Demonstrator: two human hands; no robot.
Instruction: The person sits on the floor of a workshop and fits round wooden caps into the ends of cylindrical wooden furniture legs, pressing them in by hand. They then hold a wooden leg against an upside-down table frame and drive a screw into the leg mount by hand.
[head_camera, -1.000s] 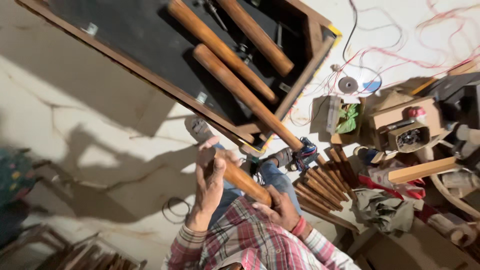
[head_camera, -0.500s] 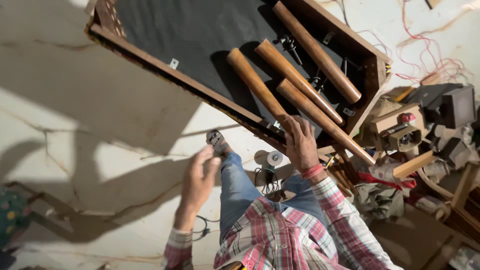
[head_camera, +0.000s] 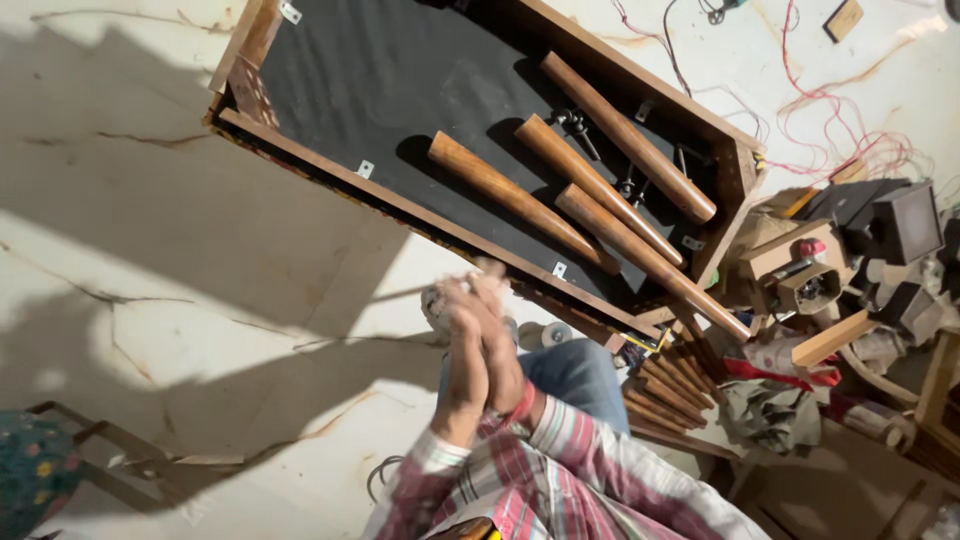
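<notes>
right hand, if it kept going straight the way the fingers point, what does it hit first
The right hand, pressed palm to palm against the left hand, points up the picture. First in that line looks to be the wooden frame rail, then the nearest wooden leg, though depth is unclear.

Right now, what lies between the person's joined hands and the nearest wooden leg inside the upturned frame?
In the head view, only the frame's long wooden side rail lies between the joined hands and the nearest wooden leg, with a small metal bracket fixed on it.

Your left hand (head_camera: 458, 330) presses against your right hand (head_camera: 497, 335), just before the upturned wooden frame (head_camera: 400, 205); four table legs (head_camera: 520, 200) lie inside it, tool clutter (head_camera: 830, 280) right.
</notes>
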